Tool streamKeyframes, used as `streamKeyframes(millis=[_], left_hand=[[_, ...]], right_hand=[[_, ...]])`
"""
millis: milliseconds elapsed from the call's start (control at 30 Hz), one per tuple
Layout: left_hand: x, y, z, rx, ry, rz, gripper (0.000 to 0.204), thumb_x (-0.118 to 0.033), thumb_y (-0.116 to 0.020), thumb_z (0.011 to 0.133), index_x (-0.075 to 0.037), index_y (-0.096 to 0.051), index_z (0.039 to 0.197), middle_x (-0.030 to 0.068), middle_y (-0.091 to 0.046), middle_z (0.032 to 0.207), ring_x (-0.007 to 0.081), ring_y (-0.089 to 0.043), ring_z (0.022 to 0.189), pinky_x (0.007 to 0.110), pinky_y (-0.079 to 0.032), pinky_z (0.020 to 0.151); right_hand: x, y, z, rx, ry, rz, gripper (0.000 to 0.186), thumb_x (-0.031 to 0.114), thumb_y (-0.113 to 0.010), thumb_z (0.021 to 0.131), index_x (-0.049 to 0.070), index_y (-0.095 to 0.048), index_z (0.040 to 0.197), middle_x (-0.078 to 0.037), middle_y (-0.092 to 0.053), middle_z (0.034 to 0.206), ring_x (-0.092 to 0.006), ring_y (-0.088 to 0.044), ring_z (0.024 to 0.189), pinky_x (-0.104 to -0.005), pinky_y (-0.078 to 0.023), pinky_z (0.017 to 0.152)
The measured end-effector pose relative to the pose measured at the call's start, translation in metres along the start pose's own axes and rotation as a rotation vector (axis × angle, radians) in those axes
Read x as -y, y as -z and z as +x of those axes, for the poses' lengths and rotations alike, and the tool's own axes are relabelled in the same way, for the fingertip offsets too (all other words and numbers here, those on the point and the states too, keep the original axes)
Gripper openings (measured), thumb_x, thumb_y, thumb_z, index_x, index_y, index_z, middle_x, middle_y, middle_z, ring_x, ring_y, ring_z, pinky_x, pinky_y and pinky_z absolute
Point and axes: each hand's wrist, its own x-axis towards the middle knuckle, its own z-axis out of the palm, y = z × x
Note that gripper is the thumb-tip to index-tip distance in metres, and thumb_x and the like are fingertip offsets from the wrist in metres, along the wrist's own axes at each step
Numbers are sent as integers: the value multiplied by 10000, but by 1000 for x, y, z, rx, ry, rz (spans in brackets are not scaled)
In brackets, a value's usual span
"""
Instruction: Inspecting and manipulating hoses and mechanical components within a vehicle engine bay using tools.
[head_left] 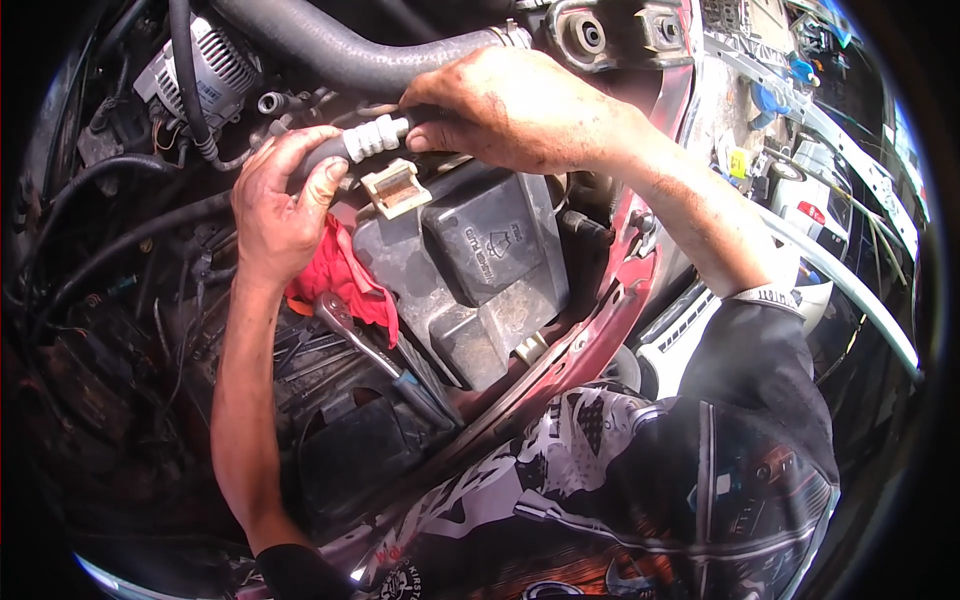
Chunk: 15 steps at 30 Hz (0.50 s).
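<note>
Over the engine bay I hold a black rubber hose with a silver ribbed crimp fitting (372, 138). My left hand (275, 205) is closed round the hose just left of the fitting, its thumb along the near side. At the fitting's other end, my right hand (515, 110) pinches a dark piece between thumb and fingers. Those fingers partly cover the piece, so I cannot tell its exact shape. Just below the fitting sits a beige plastic clip (396, 188) on the edge of a black plastic tank (490, 240).
A red cloth (345, 275) lies below my left hand, with a ratchet wrench (345, 322) beside it. An alternator (200, 75) sits at the far left. One thick black hose (340, 50) crosses the far side. The red body edge (590, 350) runs along the near right.
</note>
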Motion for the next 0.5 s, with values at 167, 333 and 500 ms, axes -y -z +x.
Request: streamKeyframes(millis=[167,333,500], left_hand=[[1,0,-1,-11,-3,-1,244,-122,-724,837,-14,-684,1052,141,-700,954,292,-667,855,363,-501,782],[2,-1,-1,-17,-7,-16,249,-124,-725,840,-14,-683,1059,142,-702,968,296,-665,872,361,-499,798],[2,0,-2,2,6,4,249,-122,-722,842,-10,-683,1061,142,-704,979,292,-668,885,359,-500,808]], right_hand=[[-3,-7,0,-108,59,-33,337,285,-733,836,74,-642,1082,-121,-688,930,-328,-674,921,-430,-540,794],[-3,-19,-8,-250,78,-42,375,239,-761,806,104,-580,1106,-110,-669,953,-317,-671,925,-425,-543,788],[-6,-14,-8,-226,75,26,409,275,-745,839,86,-576,1160,-137,-676,993,-317,-677,945,-419,-546,805]])
